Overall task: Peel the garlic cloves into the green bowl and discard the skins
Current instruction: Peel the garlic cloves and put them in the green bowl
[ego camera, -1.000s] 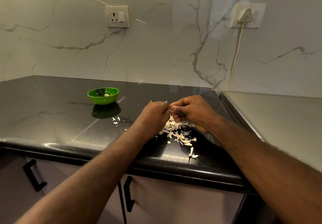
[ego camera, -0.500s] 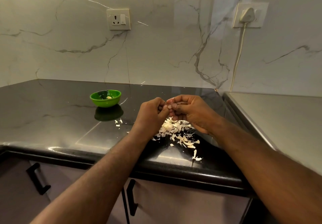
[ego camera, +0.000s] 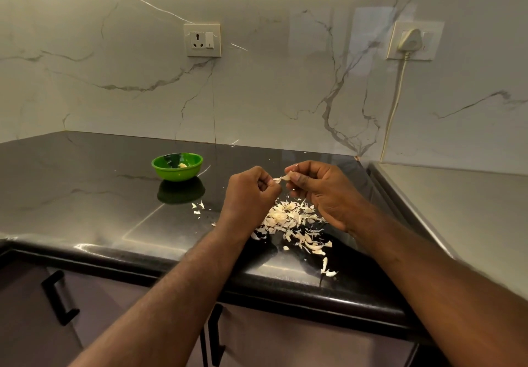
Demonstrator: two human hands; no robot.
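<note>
Hands now apart at frame centre: left hand (ego camera: pixel 251 192) pinches loose skin (ego camera: pixel 277 179), right hand (ego camera: pixel 320 189) holds garlic clove (ego camera: pixel 289 176). Skin papery, tears easily; grip clove firmly, likely slippery once bare.

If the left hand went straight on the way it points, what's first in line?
The garlic clove pinched by the right hand. The left hand pinches a skin strip coming off that clove, so the gap looks slight. The right hand itself is probably next.
</note>
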